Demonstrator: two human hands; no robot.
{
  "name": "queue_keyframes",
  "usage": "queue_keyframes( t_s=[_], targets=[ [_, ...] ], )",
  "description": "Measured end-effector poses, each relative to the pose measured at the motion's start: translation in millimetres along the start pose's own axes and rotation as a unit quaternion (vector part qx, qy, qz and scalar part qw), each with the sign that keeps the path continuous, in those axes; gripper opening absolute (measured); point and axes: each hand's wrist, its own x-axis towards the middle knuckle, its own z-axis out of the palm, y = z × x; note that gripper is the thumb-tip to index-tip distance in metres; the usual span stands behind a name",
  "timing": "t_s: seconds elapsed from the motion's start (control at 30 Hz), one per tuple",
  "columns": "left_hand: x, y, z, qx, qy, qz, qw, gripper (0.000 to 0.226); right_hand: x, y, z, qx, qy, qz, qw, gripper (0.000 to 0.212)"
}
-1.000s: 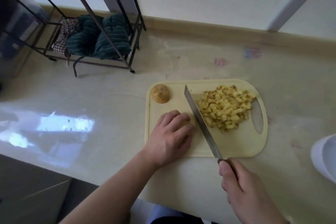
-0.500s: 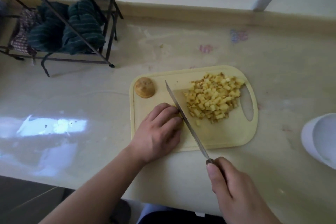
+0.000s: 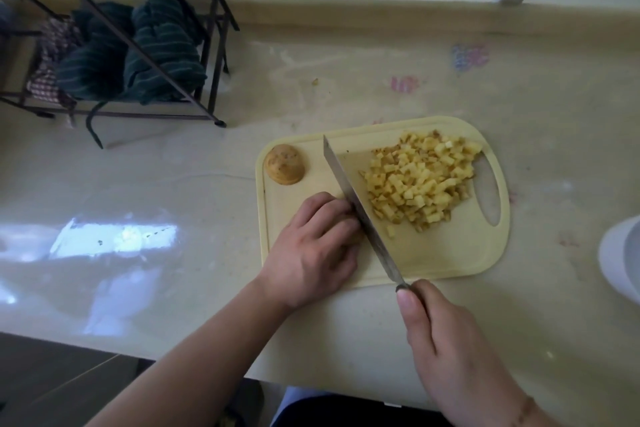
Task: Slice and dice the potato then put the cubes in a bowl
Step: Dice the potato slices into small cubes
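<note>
- The left hand [image 3: 317, 246] lies curled on the near-left part of the cutting board [image 3: 446, 253], its fingers [image 3: 332, 215] bent down over a piece of potato that is almost wholly hidden; it probably pins that piece to the board, though the view does not show it plainly.
- The right hand [image 3: 446, 354] grips the handle of the knife [image 3: 360, 208], thumb laid along the top, fingers wrapped round it below.
- The blade runs slantwise across the board, its flat side touching the left knuckles, its far tip near the board's back edge.
- To the right of the blade lies a heap of potato cubes [image 3: 420, 180], with one or two strays near the blade.
- A rounded potato end [image 3: 284, 164], skin side up, sits uncut at the board's far-left corner.
- The bowl [image 3: 621, 260] shows only as a white rim at the right edge, on the table [image 3: 173, 184], well apart from the board; no cubes can be seen in it.
- Judgement: dicing is nearly done; the hidden piece and the end remain, then the transfer.
- Risks: the piece under the fingers is small, so a fingertip straying past the knuckles could meet the edge; a short stub may roll or slip under pressure; the board's near edge lies close to the table's front, and a hard push could shift it; later, scraping the cubes across the gap to the bowl may spill some.
</note>
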Motion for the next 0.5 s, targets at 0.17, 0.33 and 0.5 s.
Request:
queue_keyframes(
  t_s=[0.17,0.33,0.5],
  targets=[
    [-1.4,0.6,-1.3,0.0,0.008,-0.003,1.0,0.019,-6.6,4.8,-2.0,0.002,0.028,0.007,1.0,0.053],
    [-6.3,-0.9,-4.3,0.002,0.017,-0.009,1.0,0.016,-17.6,5.0,-5.1,0.03,0.013,0.032,0.999,0.059],
    [-5.8,-1.1,-2.5,0.002,0.003,-0.008,1.0,0.016,-21.4,3.1,-6.1,0.017,-0.004,0.024,1.0,0.059]
  ],
)
